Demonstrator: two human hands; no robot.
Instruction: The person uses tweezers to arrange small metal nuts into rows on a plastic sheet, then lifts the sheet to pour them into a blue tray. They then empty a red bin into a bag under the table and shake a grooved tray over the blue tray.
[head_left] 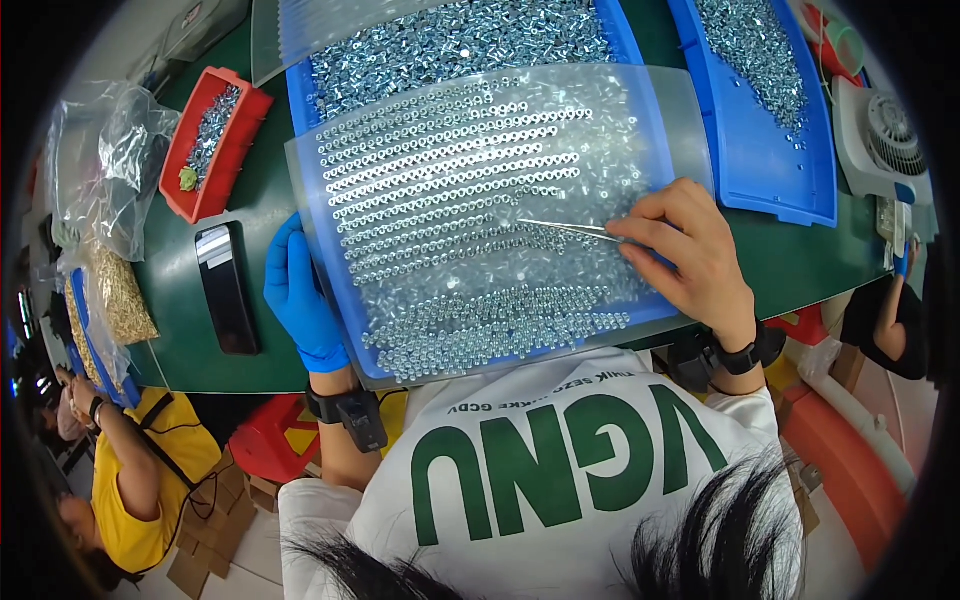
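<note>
My right hand [685, 250] pinches a pair of thin metal tweezers [570, 228], whose tips point left and touch or hover just over the small ring-shaped metal parts [450, 170]. These silvery parts stand in rows across a translucent plastic sheet [672, 130], with denser, less even bands of them near its front edge. My left hand [300, 295], in a blue glove, grips the left edge of the sheet; some of its fingertips are hidden there. Beneath the sheet lies a blue tray [622, 30], heaped with more loose metal parts at its far end.
To the right stands another blue tray [770, 190] of loose parts, beside a white fan [890, 135]. A red bin [180, 165] and a black phone [228, 290] are on the green table [190, 365] at left, near plastic bags [110, 190]. A person in yellow [150, 470] works at lower left.
</note>
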